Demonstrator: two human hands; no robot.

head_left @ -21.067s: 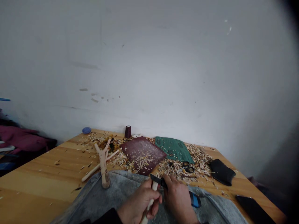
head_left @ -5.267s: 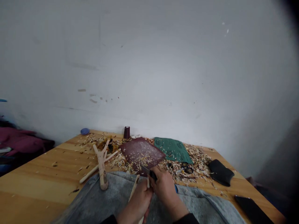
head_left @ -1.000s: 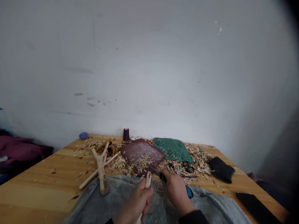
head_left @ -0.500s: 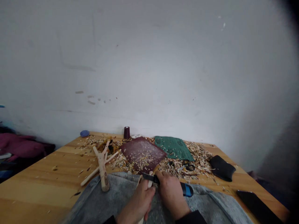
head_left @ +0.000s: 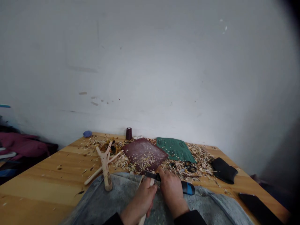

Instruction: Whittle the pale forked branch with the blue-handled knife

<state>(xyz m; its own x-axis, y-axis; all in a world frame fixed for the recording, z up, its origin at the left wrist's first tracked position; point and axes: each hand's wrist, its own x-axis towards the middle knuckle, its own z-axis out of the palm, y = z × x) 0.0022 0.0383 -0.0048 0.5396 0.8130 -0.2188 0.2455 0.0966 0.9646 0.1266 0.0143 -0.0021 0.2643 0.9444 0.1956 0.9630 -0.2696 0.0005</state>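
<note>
My left hand (head_left: 143,195) is closed around a pale, peeled wooden stick (head_left: 142,219), whose top pokes out above my fingers. In my right hand (head_left: 172,190) is a knife (head_left: 188,188) with a black and blue handle. Its dark blade lies across the top of the stick, pointing left. Both hands are over a grey cloth (head_left: 117,203) at the table's front edge. To the left, a peeled forked branch (head_left: 106,172) rests partly on the cloth, with a thinner stick (head_left: 93,176) beside it.
Wood shavings (head_left: 201,156) cover the table's back around a maroon sheet (head_left: 144,153), a green sheet (head_left: 174,148) and scissors (head_left: 191,168). A thread spool (head_left: 128,133) and a purple lid-like disc (head_left: 87,134) stand near the wall. Right are a black piece (head_left: 223,170) and a phone (head_left: 259,207).
The whole view has shifted slightly, so the table's contents appear a little farther right. My hands keep the same grips, and the blade stays at the stick's top.
</note>
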